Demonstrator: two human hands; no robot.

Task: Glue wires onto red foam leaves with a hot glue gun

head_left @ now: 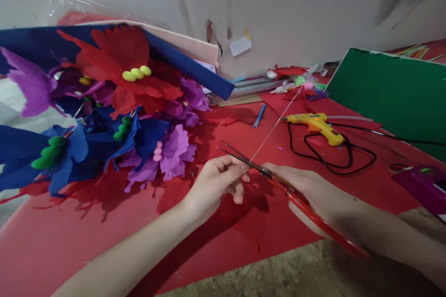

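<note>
My right hand [306,190] is closed round the red handles of a pair of scissors [313,218]. The blades are slightly parted and point to the left, with a thin white wire [278,123] crossing them near the pivot. My left hand [223,178] pinches the lower end of this wire between thumb and fingers, close beside the blades. From there the wire slants up to the right, over the table. Just left of my left hand lies a purple paper butterfly [177,151] with a row of pink balls.
Several paper butterflies, including a red one [128,60] and a blue one [66,153], crowd the left. A yellow glue gun [317,125] with looped black cord lies right of centre, near a blue pen [259,116]. A green board [390,97] leans at the right.
</note>
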